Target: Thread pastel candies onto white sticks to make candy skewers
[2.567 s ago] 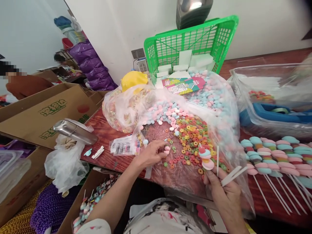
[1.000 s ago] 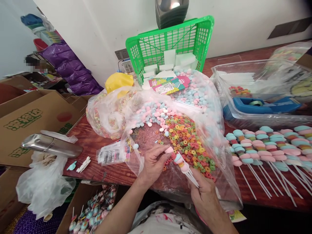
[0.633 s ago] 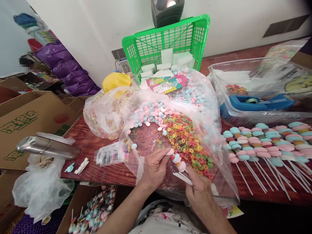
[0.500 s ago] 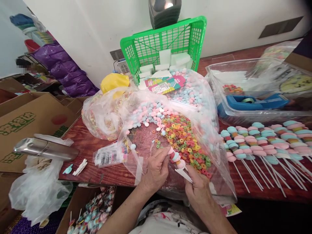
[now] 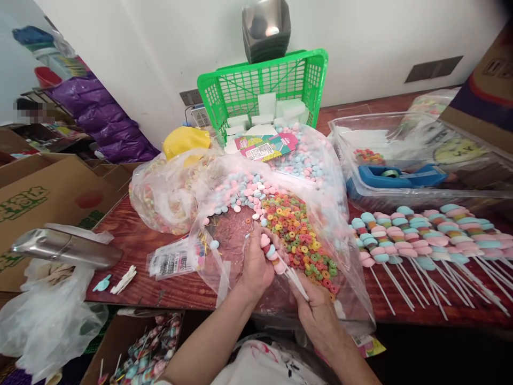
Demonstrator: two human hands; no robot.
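Note:
My left hand (image 5: 255, 262) is closed around the candy end of a skewer (image 5: 271, 251) stacked with pink and blue discs. My right hand (image 5: 316, 309) pinches the white sticks (image 5: 297, 280) at the skewer's lower end. Both hands hover over an open clear plastic bag (image 5: 352, 289) on the red-brown table. On the bag lie a heap of small coloured candy rings (image 5: 298, 232) and a heap of pink and blue candy discs (image 5: 248, 190).
Finished candy skewers (image 5: 420, 240) lie in a row at the right. A green basket (image 5: 264, 88) leans on the wall, with a clear bin (image 5: 420, 155) holding a blue tape dispenser beside it. Cardboard boxes (image 5: 44, 198), a steel bottle (image 5: 64, 248) and a box of skewers (image 5: 140, 347) are at left.
My left hand picked up a pink disc from the pile and brought it onto the skewer held by my right hand. Both hands have drawn closer together, and the view shifted right.

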